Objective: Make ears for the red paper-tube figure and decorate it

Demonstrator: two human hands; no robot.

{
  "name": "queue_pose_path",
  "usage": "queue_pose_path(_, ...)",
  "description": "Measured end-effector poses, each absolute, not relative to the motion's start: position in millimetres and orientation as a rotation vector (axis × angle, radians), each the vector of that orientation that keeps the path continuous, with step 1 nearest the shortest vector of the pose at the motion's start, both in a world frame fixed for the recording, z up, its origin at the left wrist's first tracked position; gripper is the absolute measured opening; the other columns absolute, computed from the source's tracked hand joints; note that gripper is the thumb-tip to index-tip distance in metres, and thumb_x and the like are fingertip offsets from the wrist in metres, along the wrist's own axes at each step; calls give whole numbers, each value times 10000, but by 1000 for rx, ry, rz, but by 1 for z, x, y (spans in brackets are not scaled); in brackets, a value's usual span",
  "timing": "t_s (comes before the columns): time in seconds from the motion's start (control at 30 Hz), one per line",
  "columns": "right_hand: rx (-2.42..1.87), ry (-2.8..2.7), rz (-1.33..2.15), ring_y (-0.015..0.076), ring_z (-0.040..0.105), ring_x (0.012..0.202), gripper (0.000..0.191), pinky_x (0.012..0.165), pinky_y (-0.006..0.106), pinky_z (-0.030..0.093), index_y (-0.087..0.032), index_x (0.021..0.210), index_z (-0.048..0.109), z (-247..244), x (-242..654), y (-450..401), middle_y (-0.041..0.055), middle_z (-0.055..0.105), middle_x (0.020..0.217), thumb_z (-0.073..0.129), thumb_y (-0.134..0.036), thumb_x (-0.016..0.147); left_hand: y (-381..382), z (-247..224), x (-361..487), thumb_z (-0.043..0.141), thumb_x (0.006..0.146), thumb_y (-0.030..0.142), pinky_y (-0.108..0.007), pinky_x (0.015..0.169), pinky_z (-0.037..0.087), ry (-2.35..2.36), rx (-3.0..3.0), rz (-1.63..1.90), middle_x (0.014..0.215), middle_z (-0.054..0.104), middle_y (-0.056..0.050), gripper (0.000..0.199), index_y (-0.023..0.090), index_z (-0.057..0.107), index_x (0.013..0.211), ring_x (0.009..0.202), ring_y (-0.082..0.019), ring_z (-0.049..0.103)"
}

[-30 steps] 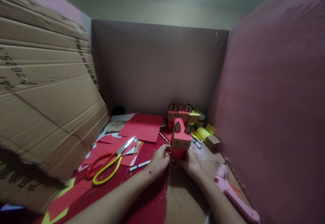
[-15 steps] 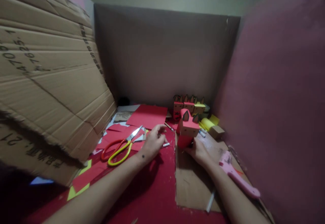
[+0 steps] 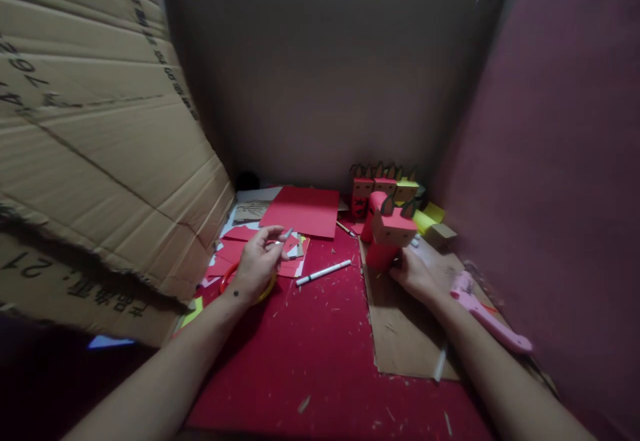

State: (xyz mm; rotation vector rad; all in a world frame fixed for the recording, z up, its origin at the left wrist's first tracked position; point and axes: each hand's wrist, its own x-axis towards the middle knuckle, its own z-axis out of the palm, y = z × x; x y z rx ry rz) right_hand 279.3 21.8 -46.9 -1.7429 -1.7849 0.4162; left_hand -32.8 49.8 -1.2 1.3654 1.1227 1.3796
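Observation:
My right hand [image 3: 417,274] grips the lower part of a red paper-tube figure [image 3: 383,257] with a cardboard face and pointed ears, standing over a cardboard sheet [image 3: 407,341]. Its fingertips are partly hidden behind the tube. My left hand [image 3: 257,261] is over the scissors [image 3: 271,289], thumb and fingers apart. The hand covers most of the scissors; parts of the red and yellow handles and a blade tip show around it. Right of that hand, a white pen [image 3: 324,273] lies on the red tabletop [image 3: 300,341].
Several similar figures [image 3: 384,187] stand at the back. Red paper [image 3: 305,211] and scraps lie at the back left. A pink glue gun [image 3: 493,321] rests on the right, near a small cardboard box [image 3: 440,235]. A large cardboard panel [image 3: 110,161] rises on the left.
My left hand has moved left from beside the pen to above the scissors, uncovering the pen. My right hand keeps hold of the paper figure. The camera view has tilted down.

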Motion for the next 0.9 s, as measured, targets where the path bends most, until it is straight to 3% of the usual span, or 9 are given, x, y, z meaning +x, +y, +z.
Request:
queue_pose_path(0.2,-1801,-1781,373,196,628,918,280,768,391,531,-166,1153,561,-44,279,16,75,606,1137,560,-286,900,49,14,-53,535,678,243,-195,453,422,1102,1387,1449,868,556,-8,364,144,494,1025,504,-59,515)
queue_pose_path(0.3,-1813,-1760,324,168,626,835,192,722,351,527,-158,1051,591,-41,276,13,54,630,1028,567,-261,891,49,17,-58,487,735,268,-205,483,436,1132,1489,1405,917,543,-16,347,158,463,1064,520,-54,506)
queue_pose_path(0.37,-1810,-1740,275,171,612,782,99,695,331,510,-155,919,594,-37,273,10,49,638,919,585,-146,821,49,15,-56,471,764,282,-222,513,453,1150,1615,1276,898,558,-24,291,152,483,1024,549,-72,531)
queue_pose_path(0.43,-1799,-1721,226,197,599,753,165,675,328,489,-173,812,560,-33,269,7,55,636,837,535,-53,702,48,12,-48,459,791,283,-249,568,476,1149,1788,1088,852,584,-28,229,151,523,968,594,-102,560)
queue_pose_path(0.63,-1782,-1670,145,213,554,636,198,581,332,446,-214,731,480,-27,259,3,45,600,704,415,-124,567,43,9,-13,491,782,158,-385,760,471,1185,2386,491,920,603,-77,147,174,590,889,816,-221,589)
queue_pose_path(0.77,-1780,-1633,139,203,500,573,135,547,337,412,-235,658,440,-30,257,3,34,556,638,419,-159,548,45,10,2,452,808,143,-452,672,484,1335,2598,196,1014,568,-168,176,117,572,935,778,-291,616)
queue_pose_path(0.9,-1750,-1589,170,206,490,584,124,569,349,407,-236,650,459,-30,257,2,31,558,635,436,-168,548,47,1,3,425,839,163,-401,611,493,1385,2702,29,972,580,-143,174,127,556,948,726,-273,628)
